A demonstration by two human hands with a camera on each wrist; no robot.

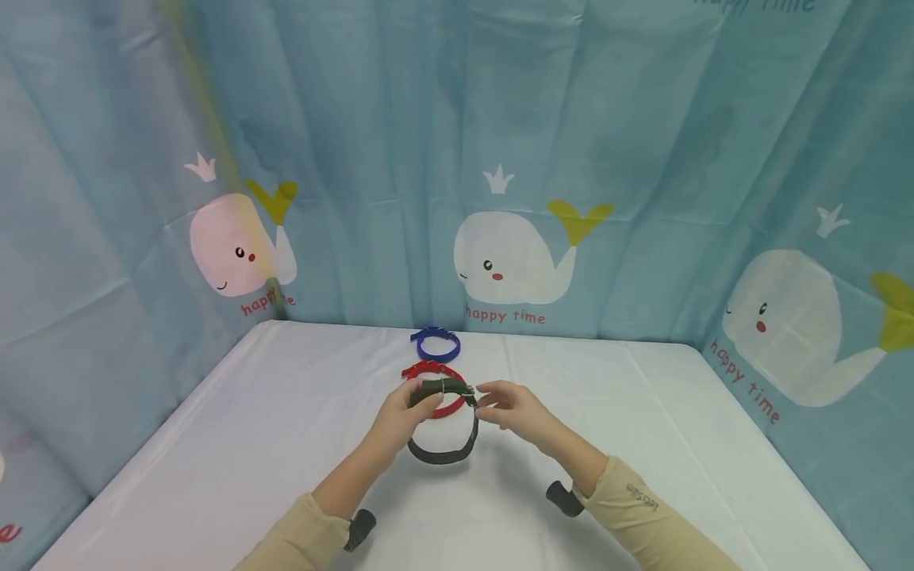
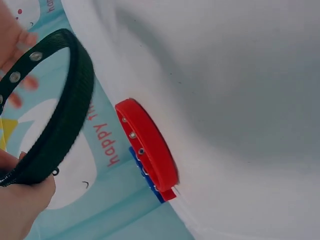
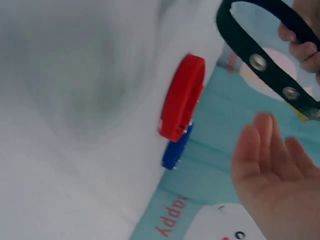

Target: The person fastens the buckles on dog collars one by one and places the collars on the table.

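A dark green collar (image 1: 440,457) with metal eyelets and a buckle is fastened into a loop and held up over the table. My left hand (image 1: 391,418) grips its upper left part between thumb and fingers. On the buckle side, my right hand (image 1: 524,412) has its fingertips close to the metal; in the right wrist view its fingers (image 3: 264,137) extend loosely beside the eyelets of the green collar (image 3: 240,37). Behind the green loop lies a red collar (image 1: 431,366), partly hidden by it in the head view. Farther back is a blue collar (image 1: 438,359).
A white cloth covers the table (image 1: 286,444). Blue curtains (image 1: 400,143) printed with whales stand around the back and sides. A dark cylindrical piece (image 1: 360,529) shows by the left wrist, and a similar one (image 1: 564,500) by the right sleeve.
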